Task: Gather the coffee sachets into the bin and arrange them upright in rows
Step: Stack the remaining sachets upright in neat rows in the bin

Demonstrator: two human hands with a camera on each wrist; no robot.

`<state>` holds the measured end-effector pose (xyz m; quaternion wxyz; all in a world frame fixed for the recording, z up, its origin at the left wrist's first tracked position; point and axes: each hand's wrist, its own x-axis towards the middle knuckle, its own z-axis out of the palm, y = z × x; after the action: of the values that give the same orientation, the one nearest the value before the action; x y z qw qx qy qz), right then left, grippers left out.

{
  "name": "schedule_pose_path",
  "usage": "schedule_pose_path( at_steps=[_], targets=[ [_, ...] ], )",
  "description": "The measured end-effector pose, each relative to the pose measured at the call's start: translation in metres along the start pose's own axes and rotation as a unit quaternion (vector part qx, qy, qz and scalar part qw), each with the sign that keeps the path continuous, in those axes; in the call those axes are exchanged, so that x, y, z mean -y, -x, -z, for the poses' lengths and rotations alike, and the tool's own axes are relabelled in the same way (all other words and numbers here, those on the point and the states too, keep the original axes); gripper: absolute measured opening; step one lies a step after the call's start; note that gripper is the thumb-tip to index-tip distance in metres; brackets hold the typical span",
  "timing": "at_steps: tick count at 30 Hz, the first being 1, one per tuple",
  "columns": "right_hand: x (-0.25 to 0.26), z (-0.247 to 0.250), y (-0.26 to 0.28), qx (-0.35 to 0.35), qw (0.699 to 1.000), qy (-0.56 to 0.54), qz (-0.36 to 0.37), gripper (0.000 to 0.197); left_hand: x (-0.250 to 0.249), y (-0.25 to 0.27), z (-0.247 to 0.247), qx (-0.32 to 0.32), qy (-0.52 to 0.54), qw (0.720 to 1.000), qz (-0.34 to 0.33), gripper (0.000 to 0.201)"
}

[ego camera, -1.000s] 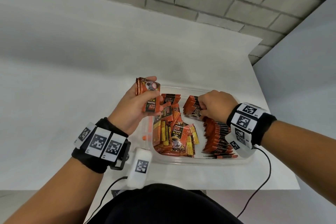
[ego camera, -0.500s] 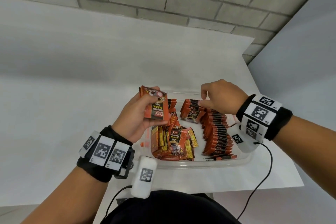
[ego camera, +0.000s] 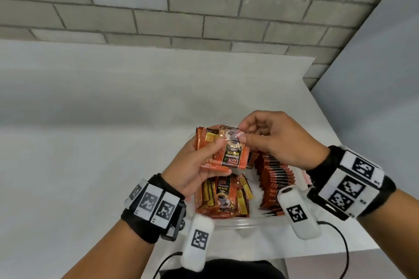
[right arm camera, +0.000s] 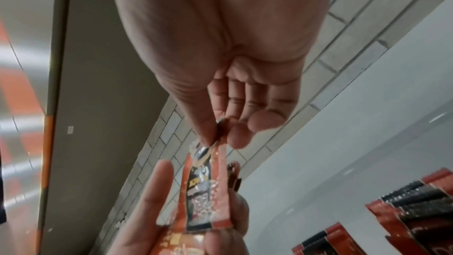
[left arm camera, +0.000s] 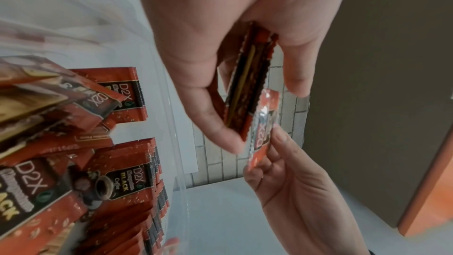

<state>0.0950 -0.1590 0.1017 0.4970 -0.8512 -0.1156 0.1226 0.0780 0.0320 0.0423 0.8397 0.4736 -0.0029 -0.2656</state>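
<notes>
A: Left hand?

B: Curled round a small stack of coffee sachets, held above the clear bin, thumb across the face of the front one.

A: Right hand?

B: Thumb and forefinger pinch the top edge of the front sachet of that stack. Print reads upside down in the head view. Other fingers loosely curled, clear of the packet.

A: The bin?

B: Stands on the white bench, at its near edge toward the right-hand corner. Transparent walls.

A: Contents?

B: Right side: a row of upright sachets, packed face to face, running from the near wall toward the far one. Left side: a loose pile, sachets lying flat and overlapping, one face up on top showing a cup of black coffee. Far end hidden behind the hands.

A: Anything else?

B: Marker bands on both wrists, cables trailing off the near edge. Grey block wall behind the bench.
</notes>
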Motion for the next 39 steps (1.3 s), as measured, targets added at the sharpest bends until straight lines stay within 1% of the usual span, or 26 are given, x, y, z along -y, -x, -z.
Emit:
schedule_pose_path(
  at_steps=[1, 3, 5, 6, 7, 9, 11, 12, 15, 18, 19, 21, 23, 24, 26, 27, 28, 29, 30, 32, 33, 35, 37, 39],
  targets=[
    [0.001, 0.002, 0.001, -0.013, 1.0, -0.015, 0.003, 0.011, 0.0, 0.0, 0.001, 0.001, 0.007, 1.0, 0.0, 0.082],
    [0.002, 0.004, 0.002, -0.032, 0.998, -0.05, 0.0, 0.009, 0.001, -0.001, 0.003, 0.008, 0.022, 1.0, -0.001, 0.076],
    [0.002, 0.004, 0.002, -0.04, 0.998, -0.048, -0.004, 0.007, 0.001, -0.001, 0.002, 0.005, 0.024, 1.0, -0.005, 0.058],
    [0.001, 0.004, 0.002, -0.035, 0.999, -0.036, -0.003, 0.007, 0.001, -0.001, 0.002, -0.003, 0.022, 1.0, -0.011, 0.048],
    [0.001, 0.003, 0.002, -0.024, 0.999, -0.025, -0.003, 0.01, 0.001, -0.001, 0.002, -0.011, 0.022, 1.0, -0.014, 0.043],
    [0.002, 0.001, 0.003, 0.011, 1.0, 0.002, 0.008, 0.016, -0.001, -0.001, 0.0, -0.017, 0.017, 1.0, -0.015, 0.047],
    [0.005, -0.003, 0.002, 0.035, 0.999, 0.028, 0.028, 0.024, 0.0, -0.002, -0.003, -0.006, -0.002, 1.0, -0.013, 0.053],
    [0.005, -0.006, 0.001, 0.031, 0.999, 0.027, 0.029, 0.031, 0.001, -0.001, -0.005, 0.0, -0.005, 1.0, -0.011, 0.054],
    [0.002, -0.012, -0.003, -0.015, 1.0, -0.011, 0.011, 0.052, 0.005, 0.0, -0.008, -0.001, -0.001, 1.0, -0.015, 0.054],
    [-0.003, -0.013, -0.001, -0.061, 0.997, -0.025, -0.027, 0.06, 0.003, 0.0, -0.008, -0.019, 0.023, 0.999, -0.036, 0.058],
    [-0.006, -0.012, 0.001, -0.063, 0.996, -0.048, -0.05, 0.058, 0.002, -0.001, -0.008, -0.027, 0.032, 0.998, -0.044, 0.058],
    [-0.01, -0.011, 0.004, -0.034, 0.988, -0.119, -0.091, 0.042, 0.0, -0.002, -0.005, -0.043, 0.037, 0.997, -0.059, 0.057],
    [-0.012, -0.01, 0.006, -0.01, 0.98, -0.173, -0.097, 0.024, -0.003, -0.003, -0.002, -0.046, 0.026, 0.996, -0.065, 0.058],
    [-0.012, -0.007, 0.005, -0.017, 0.978, -0.188, -0.091, 0.018, -0.004, -0.003, -0.001, -0.044, 0.017, 0.997, -0.065, 0.058],
    [-0.01, 0.002, 0.0, -0.057, 0.979, -0.182, -0.073, 0.006, -0.007, -0.003, 0.004, -0.054, 0.013, 0.996, -0.067, 0.055],
    [-0.011, 0.008, -0.002, -0.08, 0.984, -0.146, -0.063, 0.006, -0.009, -0.002, 0.008, -0.065, 0.019, 0.995, -0.07, 0.051],
    [-0.012, 0.014, -0.004, -0.095, 0.99, -0.085, -0.054, 0.008, -0.011, -0.002, 0.013, -0.076, 0.027, 0.994, -0.071, 0.047],
    [-0.015, 0.018, -0.006, -0.097, 0.994, -0.002, -0.047, 0.007, -0.012, -0.001, 0.017, -0.087, 0.035, 0.993, -0.07, 0.045],
    [-0.018, 0.02, -0.007, -0.082, 0.992, 0.089, -0.045, 0.005, -0.012, 0.0, 0.022, -0.096, 0.04, 0.992, -0.068, 0.045],
    [-0.028, 0.017, -0.009, -0.015, 0.968, 0.244, -0.061, 0.002, -0.011, 0.001, 0.029, -0.109, 0.038, 0.991, -0.062, 0.046],
    [-0.033, 0.013, -0.01, 0.021, 0.953, 0.292, -0.073, 0.004, -0.01, 0.001, 0.031, -0.113, 0.034, 0.991, -0.058, 0.046],
    [-0.042, 0.004, -0.014, 0.076, 0.928, 0.351, -0.1, 0.009, -0.008, 0.001, 0.032, -0.116, 0.026, 0.992, -0.049, 0.047],
    [-0.049, -0.002, -0.02, 0.101, 0.9, 0.406, -0.118, 0.013, -0.006, 0.002, 0.032, -0.115, 0.023, 0.992, -0.043, 0.05],
    [-0.052, -0.006, -0.026, 0.106, 0.877, 0.452, -0.122, 0.013, -0.005, 0.001, 0.032, -0.117, 0.028, 0.992, -0.038, 0.054]
  ],
)
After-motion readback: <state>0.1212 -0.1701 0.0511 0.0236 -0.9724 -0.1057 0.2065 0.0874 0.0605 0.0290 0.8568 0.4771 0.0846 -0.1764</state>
